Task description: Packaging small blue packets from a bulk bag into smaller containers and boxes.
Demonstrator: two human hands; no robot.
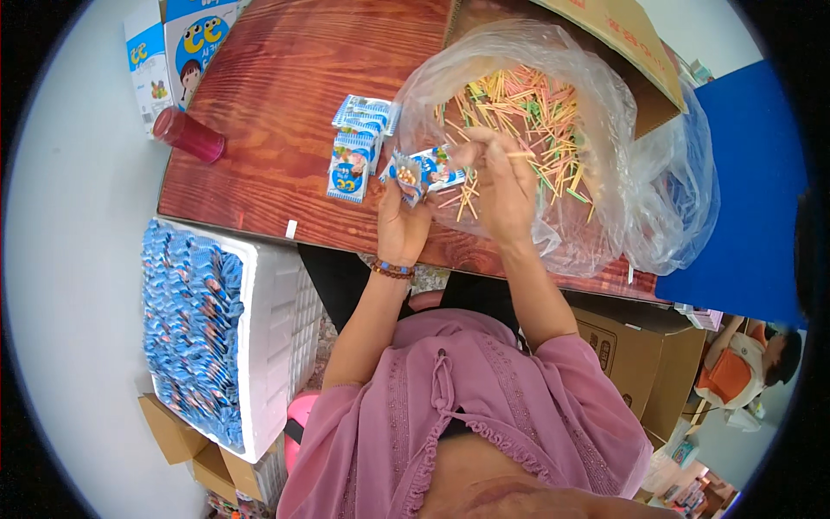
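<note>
My left hand (403, 229) is closed round a small blue-and-white packet (406, 180) whose open top shows small pale round pieces inside. Above the near edge of a clear plastic bag (605, 95), my right hand (504, 190) has its fingers pinched on a thin pale stick (519, 155). Inside the spread-out bag lies a loose heap of thin yellow, pink and green sticks (519, 99). Another blue-and-white packet (441, 169) lies between my hands, partly covered. Left of them, several similar packets (350, 164) overlap on the reddish wooden table (277, 95).
A red cylindrical container (188, 136) lies at the table's left edge, near blue-and-white boxes (199, 48). A white foam box (259, 303) packed with blue packets stands lower left. A cardboard box (622, 43) borders the bag. Another person (739, 368) is at the far right.
</note>
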